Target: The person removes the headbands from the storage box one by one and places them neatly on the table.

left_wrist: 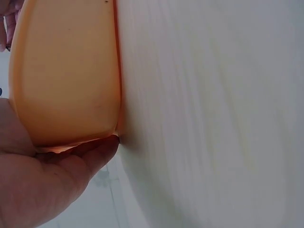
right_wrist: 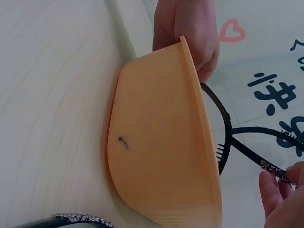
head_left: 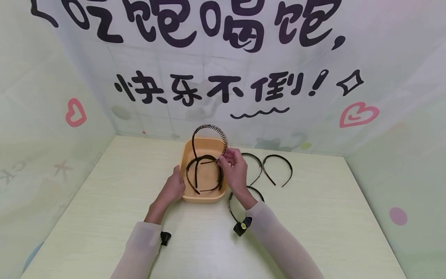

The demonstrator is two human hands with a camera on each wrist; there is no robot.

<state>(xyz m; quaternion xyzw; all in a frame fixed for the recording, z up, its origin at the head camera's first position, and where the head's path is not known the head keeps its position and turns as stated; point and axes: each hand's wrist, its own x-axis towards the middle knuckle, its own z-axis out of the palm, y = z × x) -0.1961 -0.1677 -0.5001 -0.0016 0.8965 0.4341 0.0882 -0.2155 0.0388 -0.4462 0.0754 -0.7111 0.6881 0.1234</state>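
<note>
Black toothed headband point(head_left: 209, 131) stood arched over the far end of the orange plastic basin point(head_left: 186, 155), one tip pinched between the fingertips of the right hand point(head_left: 232, 167), just above the basin's right rim. Two more black headbands point(head_left: 203, 174) lay inside the basin. Left hand point(head_left: 174, 188) gripped the basin's left near rim, thumb over the edge, fingers curled against the outer wall. Basin sat mid-table on the pale wood-grain tabletop point(head_left: 104, 217). Right of it, three further headbands: two side by side point(head_left: 268, 168) near the back, one point(head_left: 240, 201) partly under the right forearm. Backdrop point(head_left: 223, 77) carried large dark Chinese lettering; lower line read 快乐不倒!, upper line cut off. Pink hearts either side.
</note>
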